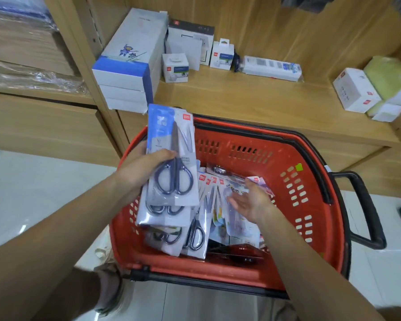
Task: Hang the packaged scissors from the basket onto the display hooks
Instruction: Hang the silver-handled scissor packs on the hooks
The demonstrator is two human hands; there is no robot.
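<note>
Glossy white floor tiles (33, 193) at lower left; pale wood-grain shelf (241, 100) across the top, stacked with matte white boxes (127, 63). Center frame: slotted red plastic basket (315, 205), black-rimmed, full of flat, shiny scissors packs (195, 235). Above its left edge, left hand (139, 172) clamping a fanned stack of packs (171, 144); right hand (250, 202) flat, fingers spread, over the rest.
</note>
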